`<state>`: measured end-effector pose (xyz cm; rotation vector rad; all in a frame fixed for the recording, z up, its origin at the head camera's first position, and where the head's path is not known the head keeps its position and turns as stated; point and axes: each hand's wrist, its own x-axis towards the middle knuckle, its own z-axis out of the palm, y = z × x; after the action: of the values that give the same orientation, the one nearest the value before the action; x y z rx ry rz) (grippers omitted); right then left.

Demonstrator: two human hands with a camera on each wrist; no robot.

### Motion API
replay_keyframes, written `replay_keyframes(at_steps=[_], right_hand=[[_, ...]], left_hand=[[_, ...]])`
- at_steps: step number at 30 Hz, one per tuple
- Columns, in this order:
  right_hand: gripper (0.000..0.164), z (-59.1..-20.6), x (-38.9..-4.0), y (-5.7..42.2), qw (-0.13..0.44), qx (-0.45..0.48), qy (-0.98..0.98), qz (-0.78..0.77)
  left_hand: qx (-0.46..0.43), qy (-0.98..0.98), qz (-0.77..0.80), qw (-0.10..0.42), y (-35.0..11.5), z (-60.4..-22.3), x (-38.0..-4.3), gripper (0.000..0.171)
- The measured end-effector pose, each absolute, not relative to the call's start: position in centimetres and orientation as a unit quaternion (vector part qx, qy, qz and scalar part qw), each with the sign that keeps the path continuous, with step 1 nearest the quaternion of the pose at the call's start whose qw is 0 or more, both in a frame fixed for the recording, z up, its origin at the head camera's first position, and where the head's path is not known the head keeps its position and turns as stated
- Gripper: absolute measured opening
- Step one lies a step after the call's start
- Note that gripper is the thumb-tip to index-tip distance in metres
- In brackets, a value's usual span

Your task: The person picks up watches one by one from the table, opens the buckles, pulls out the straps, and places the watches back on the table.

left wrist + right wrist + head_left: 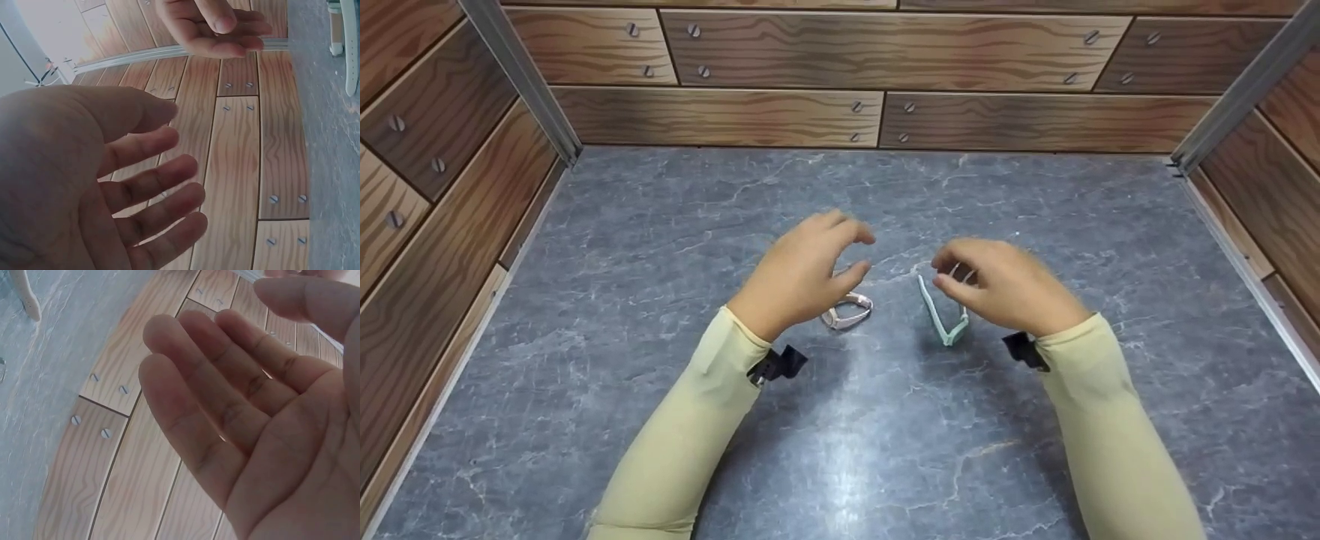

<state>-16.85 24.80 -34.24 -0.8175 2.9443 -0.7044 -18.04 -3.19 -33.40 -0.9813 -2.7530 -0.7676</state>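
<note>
Both hands hover above the grey marbled table with nothing held. My left hand (802, 274) has its fingers loosely bent and its thumb apart, just above and left of a small pale pink wristwatch (830, 319) with a looped band. My right hand (1001, 281) is over a mint-green strap (934, 311), bent in a V and probably a watch band; the hand hides part of it. In the left wrist view the green strap (352, 56) shows at the right edge. In the right wrist view a pale strap end with holes (28, 295) lies on the table, apart from the fingers.
Wood-patterned panels (877, 49) with printed screws close off the back and both sides. Metal posts (536, 82) stand at the back corners. A small black camera mount (776, 364) sits on each wrist, over pale yellow sleeves (667, 442).
</note>
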Motion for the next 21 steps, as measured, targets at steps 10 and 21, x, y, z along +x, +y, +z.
replay_keyframes(at_steps=[10, 21], right_hand=[[0.018, -34.6, -17.1, 24.5, 0.000, -0.267, 0.940, -0.212], [0.018, -35.2, -17.1, 24.1, 0.008, -0.278, 0.942, -0.190]], left_hand=[[-0.320, -0.917, -0.233, 0.053, -2.9, -33.9, -18.2, 0.024], [-0.307, -0.936, -0.168, 0.039, -1.4, -36.2, -18.8, 0.020]])
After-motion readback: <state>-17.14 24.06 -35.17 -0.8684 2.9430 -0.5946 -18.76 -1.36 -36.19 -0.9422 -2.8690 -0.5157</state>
